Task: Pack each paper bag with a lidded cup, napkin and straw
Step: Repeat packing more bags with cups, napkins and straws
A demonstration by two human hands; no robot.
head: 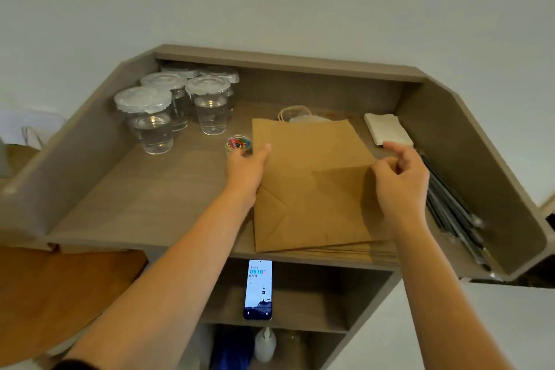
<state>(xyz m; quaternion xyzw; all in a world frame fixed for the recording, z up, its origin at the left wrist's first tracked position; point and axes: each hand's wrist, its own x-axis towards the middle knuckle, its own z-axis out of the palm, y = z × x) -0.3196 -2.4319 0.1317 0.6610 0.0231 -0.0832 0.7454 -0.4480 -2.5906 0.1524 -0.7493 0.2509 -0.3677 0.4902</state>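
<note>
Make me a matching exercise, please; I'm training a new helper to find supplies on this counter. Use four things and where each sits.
Things:
1. cups
2. napkins
3. straws
4. phone

Places:
A. along the right wall of the counter
B. back left of the counter
C. shelf below the counter
D. back right corner, beyond the right hand

Pairs: 1-B, 2-D, 3-A, 4-C

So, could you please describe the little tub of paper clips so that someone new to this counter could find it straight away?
Start at the walled wooden counter and find the flat brown paper bag in its middle. Just off the bag's left edge, by the left hand's fingertips, sits the paper clip tub. It is small, clear and full of bright clips, unlike the taller lidded cups behind it.
</note>
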